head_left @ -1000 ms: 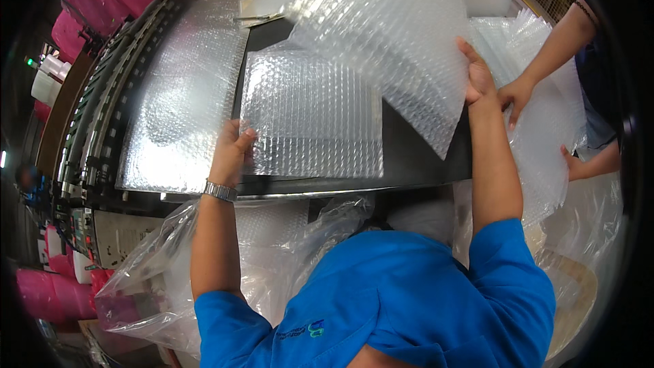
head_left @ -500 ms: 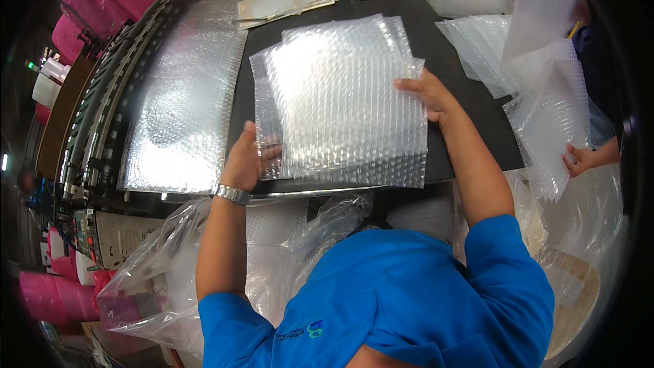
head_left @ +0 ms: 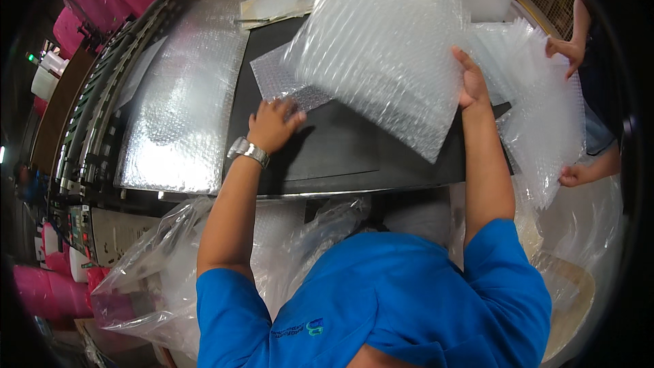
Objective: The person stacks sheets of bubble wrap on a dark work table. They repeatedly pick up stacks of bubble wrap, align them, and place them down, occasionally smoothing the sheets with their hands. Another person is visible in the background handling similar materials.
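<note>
Bubble wrap [head_left: 385,54] (tilted), in right grip [head_left: 473,87]

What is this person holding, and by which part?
The right hand holds bubble wrap by its right edge; the left hand appears to hold nothing.

Clear bubble-wrap sheet [head_left: 388,54]: raised, tilted, lower corner hanging free. Second bubble-wrap sheet [head_left: 274,73]: on black tabletop [head_left: 327,143], partly hidden behind first.
</note>
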Available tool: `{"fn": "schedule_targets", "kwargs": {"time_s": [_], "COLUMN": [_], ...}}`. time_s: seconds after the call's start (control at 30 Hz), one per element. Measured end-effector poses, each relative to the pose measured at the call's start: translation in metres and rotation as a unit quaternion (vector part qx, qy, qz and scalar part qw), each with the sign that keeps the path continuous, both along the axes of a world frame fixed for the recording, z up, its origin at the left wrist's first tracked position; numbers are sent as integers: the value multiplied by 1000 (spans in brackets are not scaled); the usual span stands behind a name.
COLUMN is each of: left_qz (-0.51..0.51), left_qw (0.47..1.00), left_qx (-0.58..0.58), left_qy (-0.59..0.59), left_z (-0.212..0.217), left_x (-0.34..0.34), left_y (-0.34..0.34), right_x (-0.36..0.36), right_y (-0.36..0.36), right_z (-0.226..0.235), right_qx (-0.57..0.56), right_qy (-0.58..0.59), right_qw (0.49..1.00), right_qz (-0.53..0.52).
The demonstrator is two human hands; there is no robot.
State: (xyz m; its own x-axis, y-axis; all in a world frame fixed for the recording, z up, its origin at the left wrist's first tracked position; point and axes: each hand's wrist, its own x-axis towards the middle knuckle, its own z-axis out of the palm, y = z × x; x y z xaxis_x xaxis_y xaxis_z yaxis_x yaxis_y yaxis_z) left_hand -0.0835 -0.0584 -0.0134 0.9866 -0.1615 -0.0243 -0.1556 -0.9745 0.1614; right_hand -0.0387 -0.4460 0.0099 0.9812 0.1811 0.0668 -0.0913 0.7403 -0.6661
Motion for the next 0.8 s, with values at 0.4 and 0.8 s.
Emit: {"fn": "schedule_targets", "kwargs": {"time_s": [0.4,0.8], "left_qz": [236,-73], "left_qw": [704,765], "left_qx": [-669,-616], "left_qy": [22,-174], "left_z": [-1,41], "left_x": [-60,-71], "left_y": [-4,-32], "right_x": [3,-49], "right_y": [38,59], "right_z": [-20,15], "right_qx": [-409,-252], "right_qy": [17,-142], "right_qw": [911,952], "right_qz": [55,-103]}}
